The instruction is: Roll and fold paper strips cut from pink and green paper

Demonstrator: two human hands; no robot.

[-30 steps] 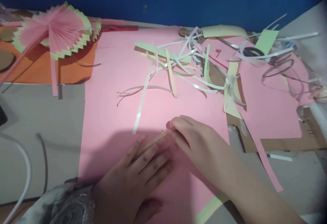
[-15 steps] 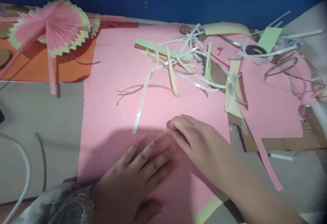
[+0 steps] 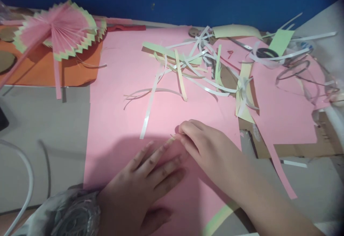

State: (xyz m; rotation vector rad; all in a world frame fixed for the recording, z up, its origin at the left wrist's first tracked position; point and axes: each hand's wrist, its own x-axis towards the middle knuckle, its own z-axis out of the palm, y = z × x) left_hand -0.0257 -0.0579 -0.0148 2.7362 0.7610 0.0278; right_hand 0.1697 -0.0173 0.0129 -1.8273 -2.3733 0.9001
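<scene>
On a large sheet of pink paper (image 3: 115,121), my left hand (image 3: 139,182) lies flat, its fingers spread and pressing the sheet. My right hand (image 3: 209,146) is closed in a pinch just beyond the left fingertips. A tiny pale yellow bit (image 3: 172,137) shows between the two hands; what the right fingers grip is mostly hidden. A green and yellow strip (image 3: 219,218) borders the sheet's near right edge, partly under my right forearm.
Beyond the hands lies a tangle of white, green and yellow paper strips (image 3: 188,65). Scissors (image 3: 268,52) rest among scraps at the right. A pleated pink paper fan (image 3: 70,31) sits on orange paper (image 3: 80,72) at far left. A white cable (image 3: 28,171) curves at left.
The view has shifted very slightly. Both hands stay almost in place, with only a small movement around the fingertips.
</scene>
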